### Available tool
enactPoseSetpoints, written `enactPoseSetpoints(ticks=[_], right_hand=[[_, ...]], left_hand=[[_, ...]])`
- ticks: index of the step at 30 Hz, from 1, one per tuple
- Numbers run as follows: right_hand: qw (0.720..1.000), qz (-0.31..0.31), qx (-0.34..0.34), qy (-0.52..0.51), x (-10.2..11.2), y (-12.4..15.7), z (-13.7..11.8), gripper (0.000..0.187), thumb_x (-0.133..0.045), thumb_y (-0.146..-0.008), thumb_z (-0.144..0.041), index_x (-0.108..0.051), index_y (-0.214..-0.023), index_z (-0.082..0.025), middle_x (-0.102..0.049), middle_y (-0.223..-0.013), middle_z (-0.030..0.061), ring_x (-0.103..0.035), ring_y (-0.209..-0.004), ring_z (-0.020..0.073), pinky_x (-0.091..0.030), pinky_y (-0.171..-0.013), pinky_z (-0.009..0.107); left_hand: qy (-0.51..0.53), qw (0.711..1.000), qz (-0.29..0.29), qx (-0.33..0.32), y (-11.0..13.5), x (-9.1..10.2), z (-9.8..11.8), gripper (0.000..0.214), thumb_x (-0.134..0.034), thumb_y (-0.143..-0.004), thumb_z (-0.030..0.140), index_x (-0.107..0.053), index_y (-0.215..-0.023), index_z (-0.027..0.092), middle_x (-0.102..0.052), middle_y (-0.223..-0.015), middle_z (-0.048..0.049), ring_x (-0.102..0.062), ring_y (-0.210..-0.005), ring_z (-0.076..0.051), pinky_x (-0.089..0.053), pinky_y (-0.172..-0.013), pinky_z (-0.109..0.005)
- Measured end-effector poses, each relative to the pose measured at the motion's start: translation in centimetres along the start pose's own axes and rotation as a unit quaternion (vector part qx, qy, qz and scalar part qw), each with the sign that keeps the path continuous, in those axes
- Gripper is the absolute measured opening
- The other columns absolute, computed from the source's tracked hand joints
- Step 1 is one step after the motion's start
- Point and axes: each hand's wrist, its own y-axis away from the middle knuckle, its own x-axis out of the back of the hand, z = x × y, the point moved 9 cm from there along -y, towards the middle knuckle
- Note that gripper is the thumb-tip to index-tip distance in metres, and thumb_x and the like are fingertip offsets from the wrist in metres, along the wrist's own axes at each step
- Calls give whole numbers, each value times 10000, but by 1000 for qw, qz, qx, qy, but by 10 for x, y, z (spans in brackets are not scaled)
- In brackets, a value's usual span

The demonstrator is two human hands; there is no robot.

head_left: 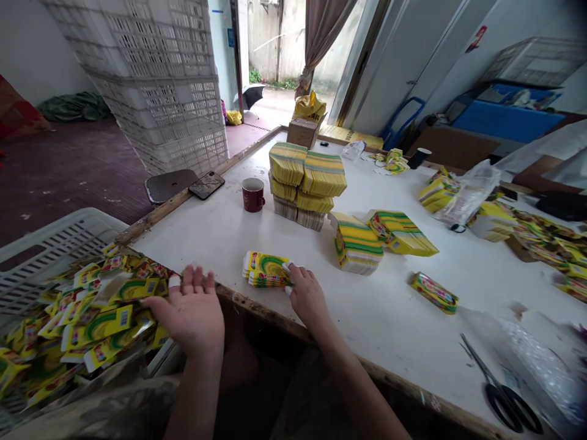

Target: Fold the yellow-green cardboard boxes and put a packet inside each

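My left hand (pixel 195 311) is held palm up with its fingers spread and nothing in it, beside the table's front edge. A white wrap covers one of its fingertips. Below and left of it, a white plastic basket (pixel 87 221) is heaped with loose yellow-green printed cartons (pixel 98 324). On the white table, my right hand (pixel 308 298) grips the right end of a small stack of flat yellow-green cartons (pixel 266 269). White wraps show on its fingertips too. The stack lies flat, its layers slightly offset.
Bundled cartons (pixel 307 177) stand piled behind a maroon mug (pixel 253 195), with more bundles (pixel 360 241) to the right. A phone (pixel 207 184) lies at the left edge, black scissors (pixel 502 391) at front right. Tall white crates (pixel 160 79) rise left; a co-worker's arm (pixel 545 168) shows far right.
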Motion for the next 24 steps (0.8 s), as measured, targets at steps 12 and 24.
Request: enactPoseSetpoints(ticks=[12, 24], right_hand=[[1000, -17, 1, 9, -7, -4, -12, 575, -398, -686, 37, -474, -1235, -116, -587, -1101, 164, -501, -1001, 297, -450, -907, 491], [854, -124, -10, -505, -3, 33, -58, 591, -644, -747, -170, -359, -1258, -257, -539, -945, 6, -545, -751, 123, -460, -652, 261]], left_hand=[[-40, 996, -47, 66, 18, -17, -46, 352, -555, -827, 521, -486, -1048, 256, -550, -1228, -71, -543, -1107, -184, -432, -931, -335], [69, 980, -146, 115, 62, -42, -65, 542, -639, -699, 679, -617, -950, 198, -631, -942, -50, -601, -872, -194, -512, -791, -309]])
